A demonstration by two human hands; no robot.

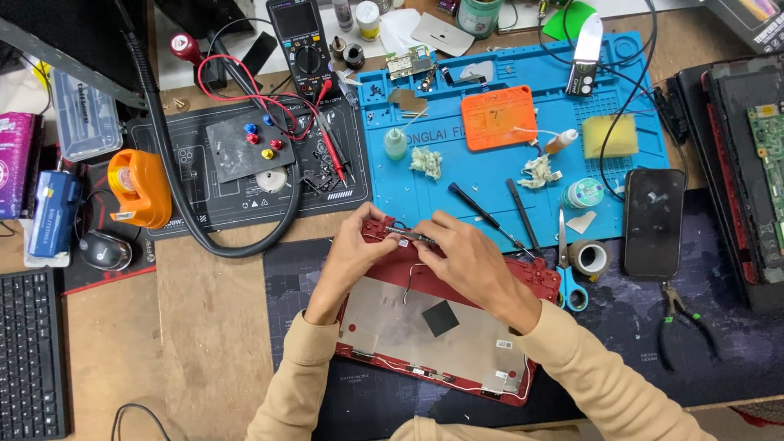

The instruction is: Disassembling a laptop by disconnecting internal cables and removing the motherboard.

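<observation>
keyboard (28, 355) cut off at left edge, red laptop cover's (425, 327) top edge hidden under hands

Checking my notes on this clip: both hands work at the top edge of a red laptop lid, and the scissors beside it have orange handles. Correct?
Not quite: the head view shows the scissors have blue handles. Both the left hand and right hand do work at the top edge of the red laptop lid.

Both hands, left hand (353, 253) & right hand (467, 263), pinch a thin dark strip (408, 236) over red laptop lid (433, 327); scissors (569, 273) nearby.
</observation>
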